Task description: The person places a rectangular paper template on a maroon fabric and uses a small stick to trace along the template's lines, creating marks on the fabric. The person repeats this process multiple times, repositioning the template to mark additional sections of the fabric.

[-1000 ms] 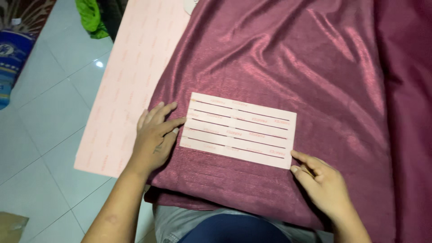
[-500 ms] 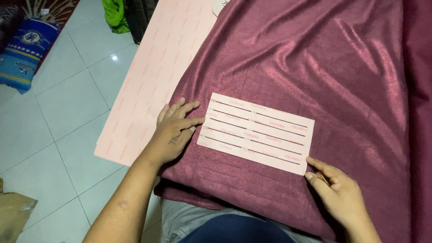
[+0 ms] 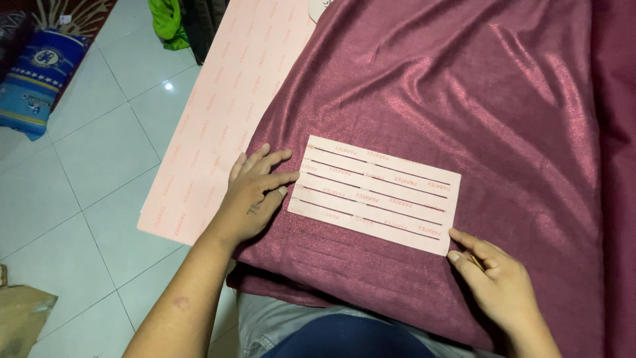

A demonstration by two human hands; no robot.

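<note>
The landmark is the pink slotted card (image 3: 376, 193), a rectangular sheet with several long parallel slits and repeated printing. It lies flat on the maroon fabric (image 3: 464, 86), tilted slightly so its right end sits lower in view than its left end.

The left hand (image 3: 255, 192) lies at the left short edge of the card. It is spread open and flat, palm down on the fabric, with the fingertips touching or just overlapping the card's edge. It grips nothing.

The right hand (image 3: 493, 282) lies at the card's lower right corner, resting on the fabric. Its fingers are loosely curled, with the thumb and forefinger drawn together over a thin, pale object; the object is too small to identify. The forefinger tip is just beside the card's corner.

The fabric shows faint pressed parallel lines below the card's lower edge.

To the left of the card, beyond the fabric's edge, a large pink sheet (image 3: 218, 126) with the same printing extends over the white tiled floor (image 3: 86, 166). A blue cushion (image 3: 36, 83) lies on the floor, well apart from the card to the far left.
</note>
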